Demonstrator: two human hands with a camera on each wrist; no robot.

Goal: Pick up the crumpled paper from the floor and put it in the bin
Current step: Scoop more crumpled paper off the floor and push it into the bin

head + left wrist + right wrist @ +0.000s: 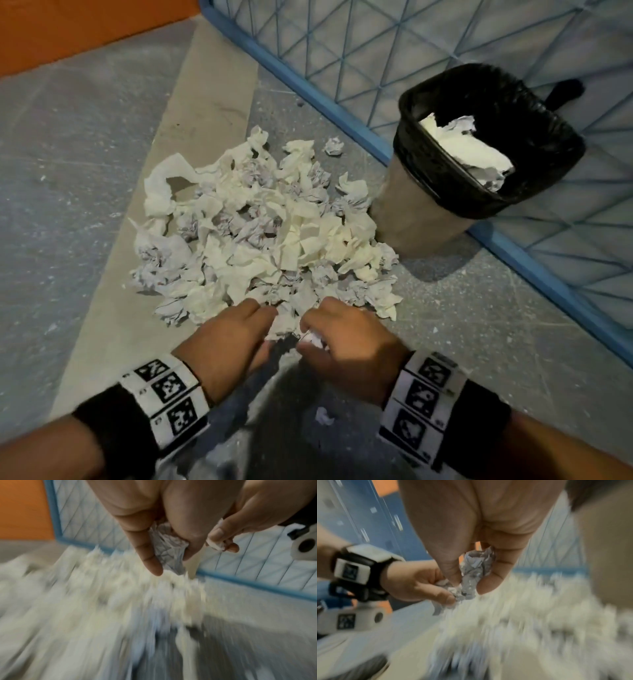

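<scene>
Grey floor (479,342), paper pile (260,226) left of bin (486,144). L hand (229,337) & R hand (349,339) grips each pinching a wad; lift clear, drop inside rim.

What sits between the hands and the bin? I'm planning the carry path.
In the head view, the paper pile fills the floor between both hands and the bin.

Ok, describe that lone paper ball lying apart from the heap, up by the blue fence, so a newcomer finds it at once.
Start at the black-lined bin standing against the blue mesh fence. Look to its left along the fence rail, past the top edge of the big paper heap. The small crumpled ball lies alone on bare floor there, touching no other paper.
</scene>
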